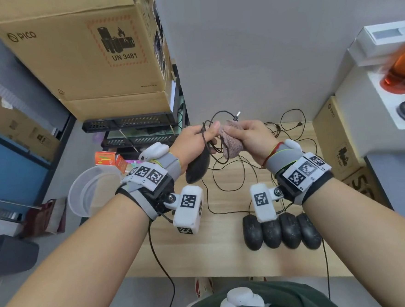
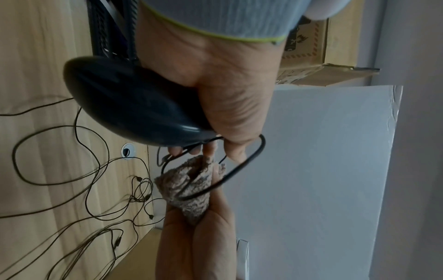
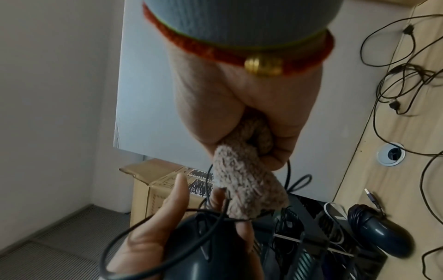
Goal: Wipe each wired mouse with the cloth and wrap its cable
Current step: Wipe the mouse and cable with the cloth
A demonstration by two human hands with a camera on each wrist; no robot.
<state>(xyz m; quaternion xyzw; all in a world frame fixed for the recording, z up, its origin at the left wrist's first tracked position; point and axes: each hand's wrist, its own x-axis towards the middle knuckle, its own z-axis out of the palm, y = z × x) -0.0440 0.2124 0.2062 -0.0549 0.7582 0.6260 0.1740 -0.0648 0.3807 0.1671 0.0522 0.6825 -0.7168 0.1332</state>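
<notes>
Four black mice (image 1: 281, 231) in a row at the near worktop (image 1: 203, 249) edge, touching side by side, cables trailing away across the wood. Further out, both hands raised above the worktop. Left hand (image 1: 193, 142) grip closed round a dark mouse (image 1: 197, 167), thumb and fingers curled on its body, nose end toward the fingertips; cable (image 1: 218, 117) looping loose over the fingers, USB plug (image 1: 237, 115) sticking up just past the hands. Right hand (image 1: 250, 138) grip closed on a bunched pinkish-brown cloth (image 1: 230, 141), cloth end poking out toward the left fingertips and touching the cable loop at the mouse's nose. Behind the hands, tangled cables (image 1: 288, 123) on the far worktop by a round grommet hole (image 3: 391, 154). Right wrist view: another dark mouse (image 3: 381, 231) with cable wound round it, lying at the worktop's edge. Cardboard box (image 1: 82, 54) stacked far left.
</notes>
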